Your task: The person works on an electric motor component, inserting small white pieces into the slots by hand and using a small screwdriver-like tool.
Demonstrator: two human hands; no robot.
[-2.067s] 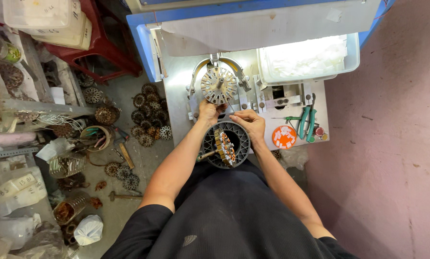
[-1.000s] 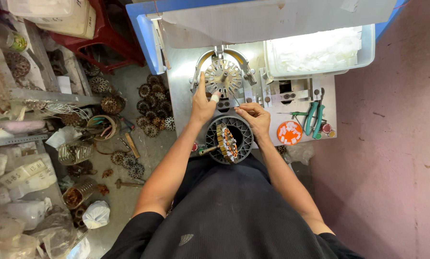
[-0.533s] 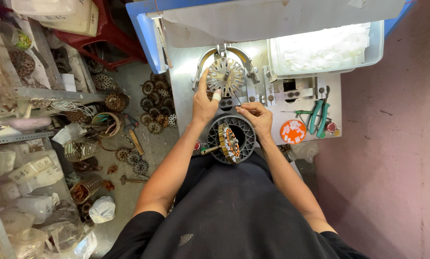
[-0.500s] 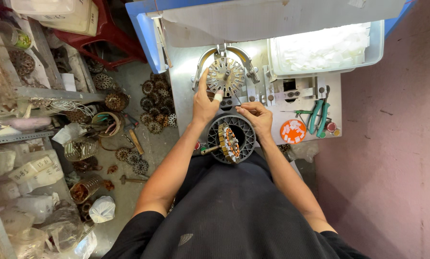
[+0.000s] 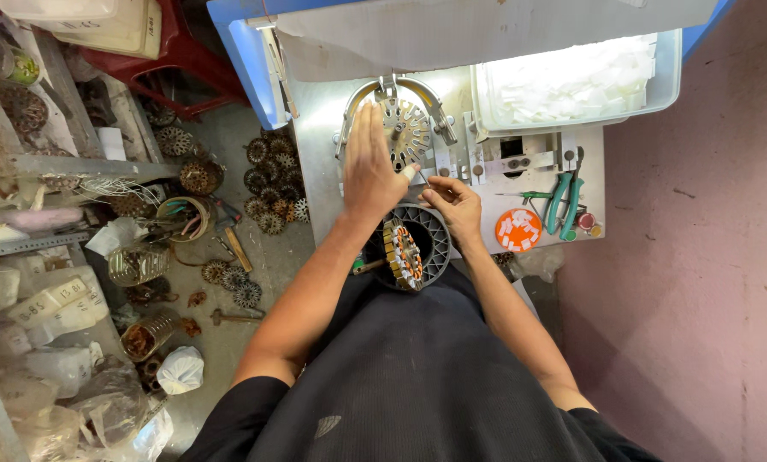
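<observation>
**A:** Head view, looking straight down: what is on the bench, and how many of each?

**B:** One metal bench point(image 5: 323, 184). On it one round slotted metal disc point(image 5: 407, 128) in a curved frame, one clear tray point(image 5: 576, 81) of white slips, one orange lid point(image 5: 518, 229) holding small white pieces, and one pair of green-handled pliers point(image 5: 561, 201). At the near edge, against the person's body, sits one round wound motor core point(image 5: 407, 250) inside a dark ribbed ring.

**A:** And the hands?

**B:** Two, both the person's own. The left hand point(image 5: 368, 167) lies flat and open, fingers straight and together, its fingertips over the left part of the disc (whether it presses down, I cannot tell).

**A:** The right?

**B:** The right hand point(image 5: 453, 201) is curled just above the motor core, thumb and forefinger pinched narrowly on one small white slip point(image 5: 411, 173), which sticks out towards the left hand, just beside the disc's lower edge.

**A:** The floor?

**B:** Left of the bench, a cluster of rusty wound cores point(image 5: 268, 184), too many and too crowded to count surely.
</observation>
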